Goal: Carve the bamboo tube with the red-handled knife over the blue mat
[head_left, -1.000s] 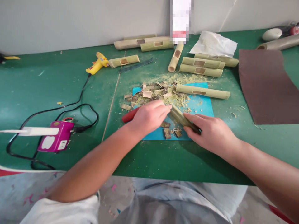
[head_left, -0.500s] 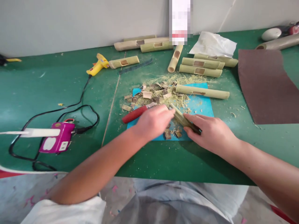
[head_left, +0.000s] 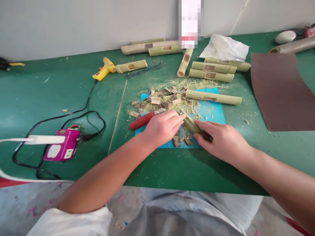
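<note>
From where I stand, the right hand (head_left: 226, 139) is closed around the lower end of a slim, pale green bamboo tube (head_left: 189, 122), thumb on one side, fingers on the other. The left hand (head_left: 162, 127) is curled nearly shut at the tube's far end; something metallic peeks out by its fingertips, but I can't tell what it grips. The tube slants between the hands over a blue rectangular sheet (head_left: 218, 113). Pressure from the left could make that round, smooth wall roll or skid, and a slip towards the right fingers might nick them. A red-handled knife (head_left: 141, 121) lies just beside the left hand, so a careless backward swing could catch its blade. Loose curled bamboo scraps (head_left: 155, 100) beyond the left hand might let the sheet slide on the green counter (head_left: 157, 173).
</note>
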Tool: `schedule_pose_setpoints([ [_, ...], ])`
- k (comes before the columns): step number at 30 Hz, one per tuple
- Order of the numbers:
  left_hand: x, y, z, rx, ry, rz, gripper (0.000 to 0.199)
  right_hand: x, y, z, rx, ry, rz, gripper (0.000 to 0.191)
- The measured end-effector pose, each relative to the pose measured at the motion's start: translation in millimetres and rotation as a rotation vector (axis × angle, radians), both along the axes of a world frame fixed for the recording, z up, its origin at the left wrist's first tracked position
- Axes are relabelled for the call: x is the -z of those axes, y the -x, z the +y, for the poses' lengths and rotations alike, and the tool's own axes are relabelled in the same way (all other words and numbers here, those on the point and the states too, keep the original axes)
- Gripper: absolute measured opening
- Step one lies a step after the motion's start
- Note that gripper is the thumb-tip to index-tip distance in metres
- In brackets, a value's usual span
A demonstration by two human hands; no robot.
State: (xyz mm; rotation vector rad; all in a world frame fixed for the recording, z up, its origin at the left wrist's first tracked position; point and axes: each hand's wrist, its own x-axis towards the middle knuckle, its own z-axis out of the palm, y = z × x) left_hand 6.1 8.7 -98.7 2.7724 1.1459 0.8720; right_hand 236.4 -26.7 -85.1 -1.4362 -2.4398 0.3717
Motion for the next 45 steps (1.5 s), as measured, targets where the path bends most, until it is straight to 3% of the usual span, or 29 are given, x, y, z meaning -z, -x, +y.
schedule_pose_setpoints([
  [8,0.7,-1,1,-0.056,0.046,-0.043,0.020,0.7,0,0,0.007,-0.026,-0.004,0.028],
  [16,-6.9,-2,5,-0.080,-0.004,-0.278,0.013,0.0,1,1,0.016,-0.018,-0.026,0.028],
  [24,-1.8,-5,8,-0.291,0.438,-0.651,0.011,2.5,0,0,0.026,-0.013,-0.038,0.031],
  [26,0.3,-4,10,-0.310,0.485,-0.684,0.012,2.6,-1,0,0.021,-0.018,-0.039,0.033],
  [29,1.1,-1,12,-0.263,0.354,-0.624,0.009,2.3,0,0,0.020,-0.028,-0.044,0.033],
  [32,0.0,1,14,-0.155,0.159,-0.480,0.007,1.7,0,0,0.017,-0.023,-0.045,0.031],
  [36,-1.8,3,14,-0.030,0.018,-0.279,0.011,1.1,1,1,0.010,-0.018,-0.033,0.029],
  [40,-3.5,7,15,0.053,-0.041,-0.131,0.012,1.5,2,1,0.013,-0.019,-0.022,0.025],
  [45,-4.0,10,17,0.153,-0.004,-0.050,0.014,2.1,0,2,0.000,-0.008,-0.012,0.025],
])
